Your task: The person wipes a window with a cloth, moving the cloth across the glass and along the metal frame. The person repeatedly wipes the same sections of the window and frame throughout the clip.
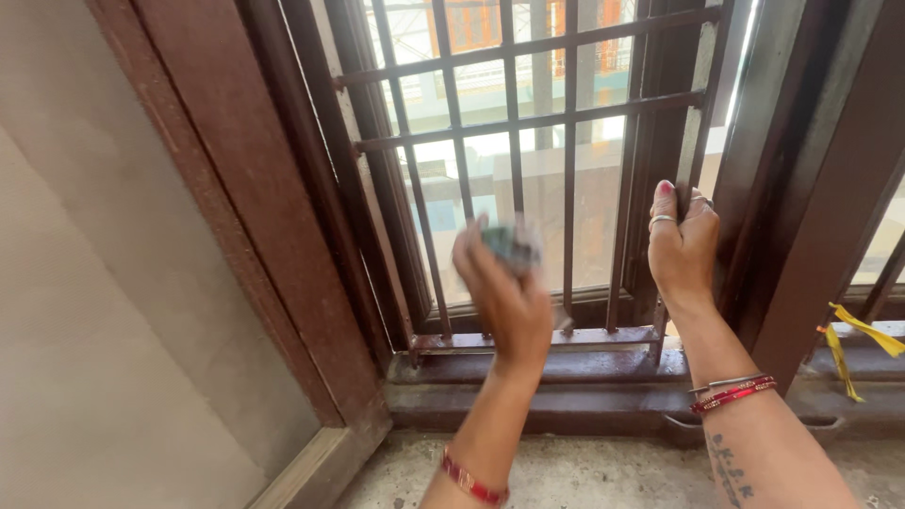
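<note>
Fingers of left hand [504,292] pinch a blurred greenish cloth [512,243] against the window grille [514,123], bars running vertical. Right hand [681,245] fingers wrapped on the grille's right edge bar, steadying.

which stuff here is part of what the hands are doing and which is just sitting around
In use:
- left hand, blurred, holding a greenish cloth
- window grille, where the cloth is
- right hand, gripping a grille bar

Just there:
- yellow ribbon tied at the right frame
- brown door frame
- stone sill
</note>
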